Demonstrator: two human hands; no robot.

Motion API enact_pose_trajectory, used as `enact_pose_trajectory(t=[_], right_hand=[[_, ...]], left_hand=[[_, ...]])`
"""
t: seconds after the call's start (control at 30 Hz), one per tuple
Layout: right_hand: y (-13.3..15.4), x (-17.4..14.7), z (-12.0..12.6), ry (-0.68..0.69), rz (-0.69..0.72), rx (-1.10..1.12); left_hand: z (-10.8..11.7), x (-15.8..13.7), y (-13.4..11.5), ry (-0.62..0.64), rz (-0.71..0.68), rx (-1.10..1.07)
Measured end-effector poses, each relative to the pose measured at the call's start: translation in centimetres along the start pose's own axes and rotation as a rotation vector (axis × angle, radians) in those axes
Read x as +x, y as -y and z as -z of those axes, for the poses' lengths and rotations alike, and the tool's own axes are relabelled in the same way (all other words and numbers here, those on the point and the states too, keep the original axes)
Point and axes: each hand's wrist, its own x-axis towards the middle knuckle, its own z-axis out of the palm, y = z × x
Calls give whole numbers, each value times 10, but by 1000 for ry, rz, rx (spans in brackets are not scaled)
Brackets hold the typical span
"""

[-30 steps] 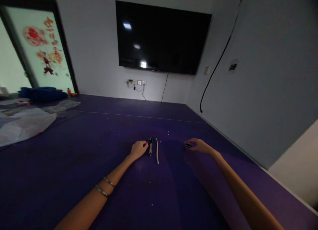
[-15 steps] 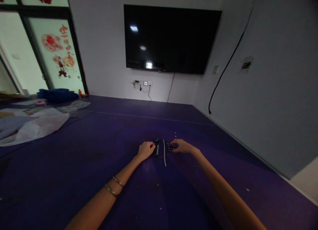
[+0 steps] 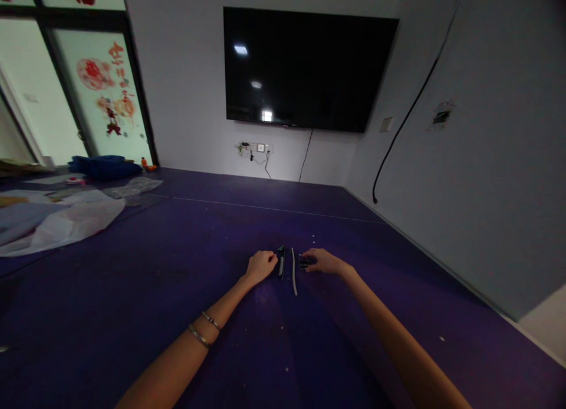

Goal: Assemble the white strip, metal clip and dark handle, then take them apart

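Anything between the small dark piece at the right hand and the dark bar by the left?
Yes: a thin pale strip lies on the purple surface between the small dark piece and the dark bar. Nothing else sizeable shows there.

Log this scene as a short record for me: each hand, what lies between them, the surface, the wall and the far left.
Left hand: beside a slim dark piece; contact unclear
Right hand: fingertips at a small dark item; grip unclear
Between: the slim dark piece, a pale, slightly curved strip, the small dark item
Left forearm: two bracelets
Surface: purple, with small pale specks
Wall: large dark screen, sockets below
Far left: whitish plastic sheeting, blue bundle
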Motion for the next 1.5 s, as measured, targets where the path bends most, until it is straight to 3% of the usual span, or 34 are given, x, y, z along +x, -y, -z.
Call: enact_pose_trajectory(t=[0.53, 0.87, 1.0, 1.23, 1.5], right_hand=[[-2, -3, -3, -68, 30, 62], [-32, -32, -17, -416, -88, 20], [-39, -45, -29, -476, -124, -74], [-36, -54, -47, -484, -166, -178], [-34, -53, -47, -447, -200, -200]], left_hand=[[-3, 1, 0, -45, -4, -9], [-1, 2, 3, -124, 57, -98], [-2, 1, 3, -167, 47, -69], [-4, 5, 15, -265, 2, 90], [-20, 8, 34, -134, 67, 312]])
